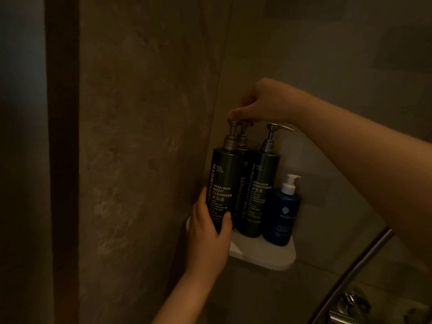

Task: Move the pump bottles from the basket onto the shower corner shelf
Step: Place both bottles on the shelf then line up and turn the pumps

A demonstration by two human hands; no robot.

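Note:
Three tall dark green pump bottles and one small blue one stand on the white corner shelf [264, 256]. My left hand [209, 232] grips the lower body of the leftmost one, the body cleanser bottle [222, 183]. My right hand [261, 102] reaches over from the right and pinches that bottle's silver pump head. A second green bottle [243, 169] is mostly hidden behind. The conditioner bottle [259, 190] stands to the right, and beside it the short blue bottle [284, 213] with a white pump. The basket is not in view.
Stone-look walls meet at the corner behind the shelf. A dark vertical frame [63, 160] runs down the left. A slanted metal bar [355, 272] and a chrome fitting [350, 305] sit at lower right, below the shelf.

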